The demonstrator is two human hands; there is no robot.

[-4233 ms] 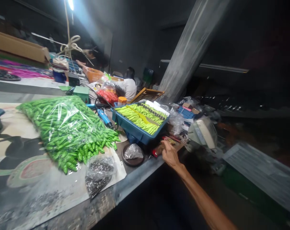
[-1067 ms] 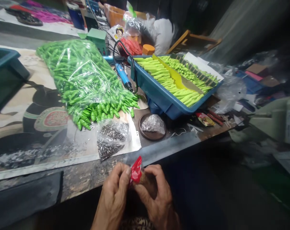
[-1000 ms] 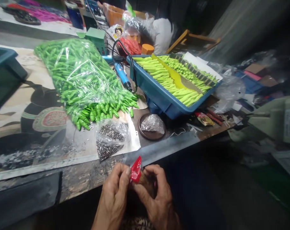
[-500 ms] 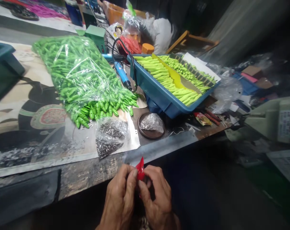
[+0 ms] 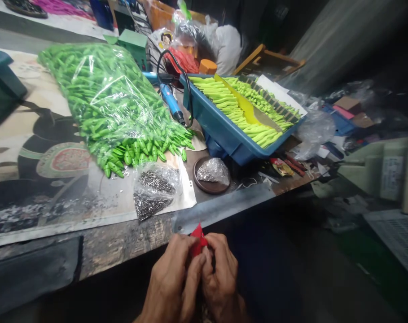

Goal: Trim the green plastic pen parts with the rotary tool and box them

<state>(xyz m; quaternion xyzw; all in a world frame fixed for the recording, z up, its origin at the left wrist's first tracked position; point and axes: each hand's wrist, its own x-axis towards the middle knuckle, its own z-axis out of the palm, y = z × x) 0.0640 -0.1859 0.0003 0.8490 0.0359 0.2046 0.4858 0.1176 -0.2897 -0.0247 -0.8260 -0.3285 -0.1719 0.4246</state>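
A long workbench with a metal strip (image 5: pixel 220 207) along its front edge is running through a dim workshop, and a person's left hand (image 5: pixel 170 280) and right hand (image 5: pixel 222 280) are working just below that edge. Both hands are curled tightly together, their fingers pinching a small red wrapper (image 5: pixel 199 240). Only its crumpled top is showing between them, so what lies inside cannot be told. On the bench just beyond the hands, a clear bag of small dark metal pieces (image 5: pixel 153 190) is lying on a printed sheet (image 5: pixel 55 179), beside a round dark dish (image 5: pixel 197 176) carrying a crumpled clear bag (image 5: pixel 213 172). Farther along, a large clear bag of bright green tapered pieces (image 5: pixel 106 103) is slumping across the sheet, its contents bunching at the open end. Next to it, a blue tray (image 5: pixel 224 134) is sitting tilted, holding rows of yellow-green pieces (image 5: pixel 237 114). A blue electric screwdriver (image 5: pixel 170 101) is lying between the large bag and the tray, and a person in a white top (image 5: pixel 227 47) is sitting beyond them.
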